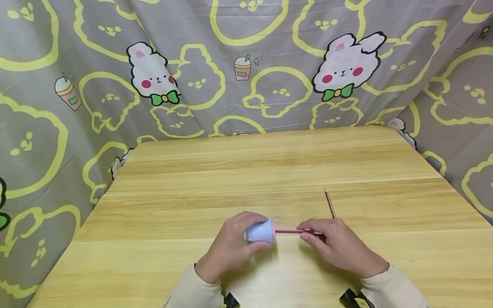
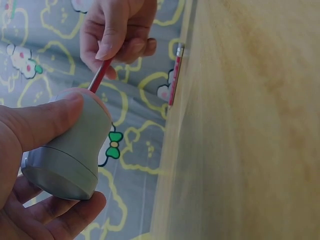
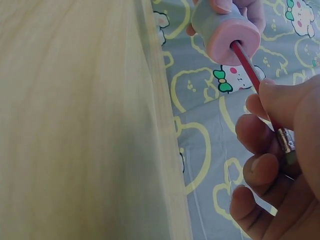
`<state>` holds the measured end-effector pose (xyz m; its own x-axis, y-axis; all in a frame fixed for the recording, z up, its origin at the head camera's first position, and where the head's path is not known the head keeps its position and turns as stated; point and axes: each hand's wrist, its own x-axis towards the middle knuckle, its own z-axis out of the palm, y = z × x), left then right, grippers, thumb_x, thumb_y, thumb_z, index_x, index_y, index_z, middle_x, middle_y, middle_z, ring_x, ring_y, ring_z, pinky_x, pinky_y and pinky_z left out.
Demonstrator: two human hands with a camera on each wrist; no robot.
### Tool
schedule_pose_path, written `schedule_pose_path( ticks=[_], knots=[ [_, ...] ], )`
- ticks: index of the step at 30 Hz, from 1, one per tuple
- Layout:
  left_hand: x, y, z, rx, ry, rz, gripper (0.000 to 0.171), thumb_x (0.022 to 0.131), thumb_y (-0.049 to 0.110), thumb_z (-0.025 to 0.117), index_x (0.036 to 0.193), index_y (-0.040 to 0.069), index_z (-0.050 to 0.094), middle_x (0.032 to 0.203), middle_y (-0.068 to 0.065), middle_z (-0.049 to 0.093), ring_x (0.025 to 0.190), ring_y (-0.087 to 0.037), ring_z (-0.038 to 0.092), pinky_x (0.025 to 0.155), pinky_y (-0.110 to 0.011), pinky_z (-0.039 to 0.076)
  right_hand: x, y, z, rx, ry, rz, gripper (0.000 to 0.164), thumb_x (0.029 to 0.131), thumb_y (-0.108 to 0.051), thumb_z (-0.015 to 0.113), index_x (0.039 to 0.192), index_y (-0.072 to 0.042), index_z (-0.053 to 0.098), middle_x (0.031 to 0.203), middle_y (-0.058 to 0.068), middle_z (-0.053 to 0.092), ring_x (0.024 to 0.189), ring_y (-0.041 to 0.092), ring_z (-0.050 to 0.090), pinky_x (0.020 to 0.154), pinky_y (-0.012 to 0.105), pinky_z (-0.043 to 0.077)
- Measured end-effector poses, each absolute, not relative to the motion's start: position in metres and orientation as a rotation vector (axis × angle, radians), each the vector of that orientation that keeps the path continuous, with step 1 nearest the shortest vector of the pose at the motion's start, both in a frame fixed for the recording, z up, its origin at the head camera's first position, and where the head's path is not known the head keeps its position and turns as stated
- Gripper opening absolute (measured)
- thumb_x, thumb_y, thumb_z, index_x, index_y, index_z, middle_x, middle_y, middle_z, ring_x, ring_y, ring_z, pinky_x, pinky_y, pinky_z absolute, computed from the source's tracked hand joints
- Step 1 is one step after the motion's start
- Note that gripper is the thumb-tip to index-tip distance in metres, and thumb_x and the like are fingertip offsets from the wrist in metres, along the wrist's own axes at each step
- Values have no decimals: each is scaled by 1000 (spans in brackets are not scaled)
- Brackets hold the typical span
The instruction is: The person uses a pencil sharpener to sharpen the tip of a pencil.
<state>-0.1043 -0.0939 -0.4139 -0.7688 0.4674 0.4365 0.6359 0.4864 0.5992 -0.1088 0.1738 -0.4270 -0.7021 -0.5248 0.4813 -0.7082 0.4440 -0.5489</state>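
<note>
My left hand [image 1: 231, 244] grips a small pale-blue pencil sharpener [image 1: 259, 232], thumb on one side and fingers on the other. Its pink end [image 3: 223, 44] faces my right hand [image 1: 339, 246]. A red pencil [image 1: 286, 231] runs into the hole in that pink end, so its tip is hidden. Thumb and fingers of the right hand pinch the pencil near its metal-banded rear end [image 3: 285, 140]. Both hands hold these things above the table. Beyond the right hand, a second pencil [image 1: 330, 204] lies on the table, partly covered by that hand in the head view.
The wooden table [image 1: 192, 179] spreads beneath both hands. A grey curtain [image 1: 215, 98] with yellow outlines and white rabbits hangs behind it and along its sides. Black straps with a yellow label [image 1: 361, 302] show near the sleeves.
</note>
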Motion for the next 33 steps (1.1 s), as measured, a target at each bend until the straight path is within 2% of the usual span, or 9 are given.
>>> schedule_pose_path(
  ticks=[9,13,16,21,28,33],
  knots=[
    [-104,-94,-414,-941,-2521,-1152,46,70,13,88,110,5,66,111,-3,67,97,-17,63,74,-24,53,-109,173,-428,1062,-2422,1076,12,87,-3,70,94,-13,69,73,-15,56,58,-6,39,50,10,35],
    [-104,-94,-414,-940,-2515,-1153,46,70,13,88,110,5,66,110,-3,67,96,-16,62,73,-24,53,-110,174,-428,1062,-2409,1080,3,92,-10,67,93,-12,69,74,-14,57,59,-5,40,51,10,36],
    [-104,-95,-414,-933,-2517,-1150,46,70,13,88,109,5,66,110,-3,66,96,-16,62,73,-24,53,-110,175,-427,1062,-2400,1082,7,95,-16,64,93,-12,69,75,-16,55,59,-5,40,50,10,36],
    [-103,-95,-413,-911,-2532,-1142,46,70,13,88,109,5,66,110,-3,66,96,-16,62,73,-25,53,-110,177,-425,1026,-2433,1063,3,93,-11,66,93,-13,69,74,-17,54,59,-4,41,49,14,38],
    [-104,-96,-413,-889,-2537,-1145,47,69,13,88,110,5,66,111,-5,66,95,-16,62,71,-24,53,-110,183,-421,986,-2441,1070,12,88,-1,69,93,-12,68,72,-15,54,59,-4,43,48,16,40],
    [-104,-97,-412,-865,-2541,-1130,49,68,14,89,111,6,66,110,-5,67,93,-16,63,70,-25,53,-112,187,-420,974,-2416,1042,7,90,-5,68,92,-11,69,72,-15,54,59,-4,44,49,14,40]
  ],
)
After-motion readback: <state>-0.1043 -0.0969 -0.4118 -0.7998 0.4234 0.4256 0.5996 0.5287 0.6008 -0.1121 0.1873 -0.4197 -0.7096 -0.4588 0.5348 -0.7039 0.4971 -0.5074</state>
